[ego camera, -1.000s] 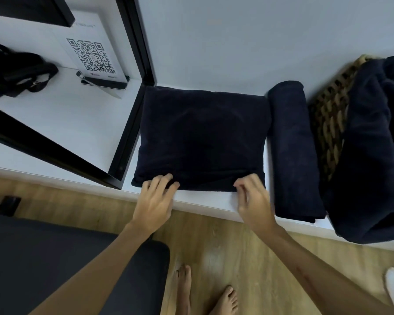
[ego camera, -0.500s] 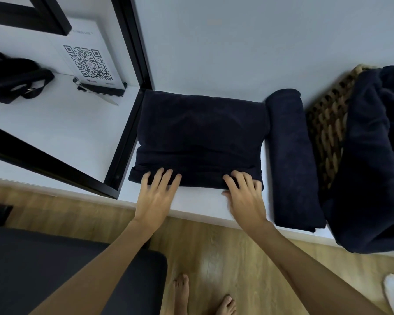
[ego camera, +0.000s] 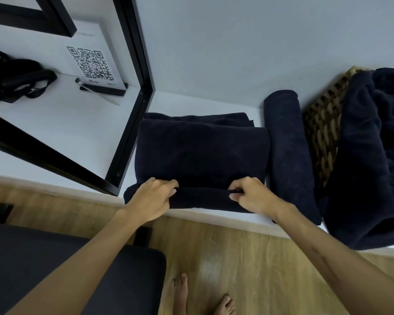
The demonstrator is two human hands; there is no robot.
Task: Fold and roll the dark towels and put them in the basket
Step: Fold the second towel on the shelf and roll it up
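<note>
From the head camera, my left hand (ego camera: 154,196) and right hand (ego camera: 251,196) each pinch the near edge of the folded dark towel (ego camera: 200,153), at nine o'clock of the rolled towel (ego camera: 287,144), and uneven turning could skew the roll.

- One view only: head cam, wide-angle, worn by the person, so no 2nd view to share w/.
- Looks fwd and steeply down over the near edge of the white shelf (ego camera: 214,214); wall fills the top, wood floor (ego camera: 248,264) and bare feet the bottom.
- Close in: both forearms run up from the bottom corners, hands at the shelf's near edge, mid-frame.
- Strong lens bend: black frame (ego camera: 132,123) at left leans, shelf edge slopes down to the right.
</note>
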